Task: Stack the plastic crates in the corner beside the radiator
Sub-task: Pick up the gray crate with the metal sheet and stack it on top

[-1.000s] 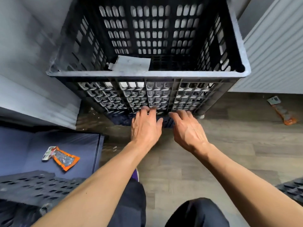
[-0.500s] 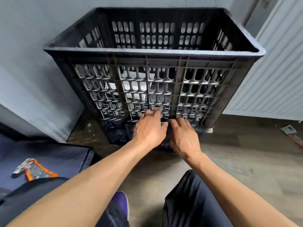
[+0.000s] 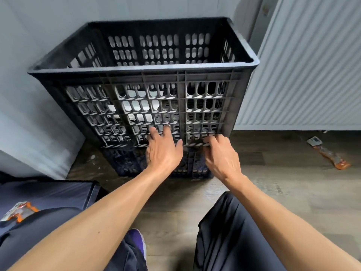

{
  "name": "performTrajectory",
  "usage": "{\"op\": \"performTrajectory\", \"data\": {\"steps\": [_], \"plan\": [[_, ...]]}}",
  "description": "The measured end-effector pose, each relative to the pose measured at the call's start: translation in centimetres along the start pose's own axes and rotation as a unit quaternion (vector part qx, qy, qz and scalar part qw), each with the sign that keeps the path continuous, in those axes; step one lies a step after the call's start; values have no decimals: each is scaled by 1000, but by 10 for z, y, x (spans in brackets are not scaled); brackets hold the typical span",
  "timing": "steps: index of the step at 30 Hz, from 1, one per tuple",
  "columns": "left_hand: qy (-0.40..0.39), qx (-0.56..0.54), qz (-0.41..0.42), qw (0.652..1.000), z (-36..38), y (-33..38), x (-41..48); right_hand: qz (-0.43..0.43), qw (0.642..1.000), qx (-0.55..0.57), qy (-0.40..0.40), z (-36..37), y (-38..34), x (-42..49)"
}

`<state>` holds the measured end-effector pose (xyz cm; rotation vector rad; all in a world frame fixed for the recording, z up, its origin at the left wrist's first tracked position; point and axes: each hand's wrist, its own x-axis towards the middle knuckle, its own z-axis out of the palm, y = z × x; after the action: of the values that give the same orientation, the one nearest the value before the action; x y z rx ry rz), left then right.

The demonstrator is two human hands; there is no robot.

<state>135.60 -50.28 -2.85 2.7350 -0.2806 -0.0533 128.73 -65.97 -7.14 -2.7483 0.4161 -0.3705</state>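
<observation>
A tall black slotted plastic crate (image 3: 144, 79) stands in the corner between the grey wall and the white radiator (image 3: 312, 75). It sits on top of a lower dark crate (image 3: 125, 163), whose front shows beneath it. My left hand (image 3: 164, 151) lies flat against the lower front of the top crate, fingers spread. My right hand (image 3: 220, 153) has its fingers hooked into the slots near the crate's bottom edge. A white sheet of paper shows through the slots inside the top crate.
An orange-edged plastic packet (image 3: 330, 155) lies on the wooden floor to the right, below the radiator. At lower left is a dark blue pad (image 3: 58, 190) with another orange packet (image 3: 17, 212). My knees and a purple shoe (image 3: 136, 239) are at the bottom.
The view has dropped and pulled back, so the crate's front now shows fully. My hands have moved apart along the bottom edge; my right hand shifted to the right.
</observation>
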Motion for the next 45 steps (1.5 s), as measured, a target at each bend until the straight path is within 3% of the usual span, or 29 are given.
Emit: {"op": "performTrajectory", "data": {"steps": [9, 13, 16, 25, 39, 45], "plan": [[32, -91, -47, 994, 5, 13, -4, 109, 990, 15, 94, -29, 29, 12], [26, -137, -60, 988, 2, 12, 0, 110, 989, 64, 75, -34, 34, 18], [16, -113, -47, 992, 5, 9, -2, 117, 983, 121, 73, -35, 30, 23], [-37, -125, -60, 990, 1, 2, 6, 129, 948, 285, -54, -59, 42, 48], [-44, -102, -32, 993, -2, -4, 5, 96, 965, 244, -9, -61, 37, 43], [-99, -63, -35, 992, 4, -7, 8, 98, 975, 198, -4, -46, 39, 38]]}}
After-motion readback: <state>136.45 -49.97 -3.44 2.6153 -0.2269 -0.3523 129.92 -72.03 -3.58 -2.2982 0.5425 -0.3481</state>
